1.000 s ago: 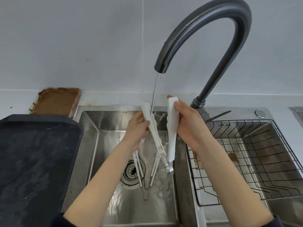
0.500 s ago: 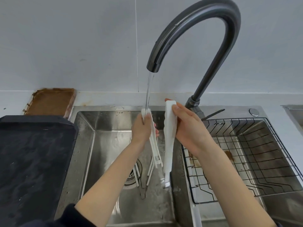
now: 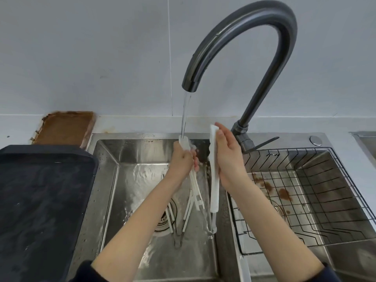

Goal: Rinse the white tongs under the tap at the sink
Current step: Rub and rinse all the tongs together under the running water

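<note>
The left hand is clenched around the top of one pair of white tongs, held near the middle of the frame with its thin arms pointing down into the basin; its forearm rises from the lower left. The stream of water lands on the tongs' upper end, just above the fist. The right hand, just to the right, grasps a second white piece, long and flat, held upright between thumb and fingers, its lower end hanging clear of the stream. Whether this is another pair of tongs I cannot tell. Its forearm comes up from the lower right. More thin white and metal utensils lie on the basin floor by the drain; their count is unclear. The dark curved tap arches across the upper centre. The steel sink has two basins: the left one is wet, the right one holds one black wire rack. One dark tray fills the left edge, and one brown tray lies on the counter behind it.
</note>
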The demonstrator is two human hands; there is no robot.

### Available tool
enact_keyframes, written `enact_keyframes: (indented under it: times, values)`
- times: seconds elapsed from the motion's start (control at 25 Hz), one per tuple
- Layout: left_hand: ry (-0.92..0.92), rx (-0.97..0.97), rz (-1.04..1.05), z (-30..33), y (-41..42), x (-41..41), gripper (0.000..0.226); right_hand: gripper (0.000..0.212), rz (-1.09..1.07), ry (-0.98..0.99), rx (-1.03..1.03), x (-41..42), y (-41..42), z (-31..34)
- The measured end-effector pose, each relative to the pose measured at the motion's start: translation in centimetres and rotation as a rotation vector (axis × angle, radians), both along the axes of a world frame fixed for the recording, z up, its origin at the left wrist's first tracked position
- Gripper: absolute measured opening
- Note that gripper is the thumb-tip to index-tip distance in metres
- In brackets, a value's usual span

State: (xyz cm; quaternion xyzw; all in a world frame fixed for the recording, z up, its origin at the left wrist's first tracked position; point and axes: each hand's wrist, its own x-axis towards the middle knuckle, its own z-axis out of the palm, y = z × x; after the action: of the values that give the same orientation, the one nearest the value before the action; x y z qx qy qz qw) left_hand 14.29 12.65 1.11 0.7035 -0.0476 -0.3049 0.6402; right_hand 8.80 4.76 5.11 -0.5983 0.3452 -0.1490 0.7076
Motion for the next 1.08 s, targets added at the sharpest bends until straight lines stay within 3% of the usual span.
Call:
enact_keyframes:
  times: [0.12,0.4,0.56,0.68,0.84,1.08]
  values:
    - [0.038,0.006,0.07,-0.8,1.1,0.9,0.027,0.036,0.053,0.061,-0.205,1.2,1.7,-0.6]
    - [0.131,-0.129,0.326,-0.8,4.4,3.7,0.046,0.049,0.355,0.086,-0.4,4.9,3.4,-0.7]
    - [0.102,-0.137,0.368,-0.4,4.9,4.4,0.04,0.05,0.31,0.063,-0.378,5.7,3.9,-1.3]
    - [0.108,-0.155,0.335,-0.2,5.3,3.9,0.021,0.047,0.229,0.037,-0.424,5.1,3.6,-1.8]
    - [0.165,-0.146,0.289,-1.4,7.0,2.7,0.01,0.048,0.222,0.136,-0.347,2.8,2.3,-3.6]
    - [0.367,-0.015,0.281,-6.2,9.7,-0.3,0.038,0.051,0.423,0.408,-0.109,-1.2,3.3,-8.5]
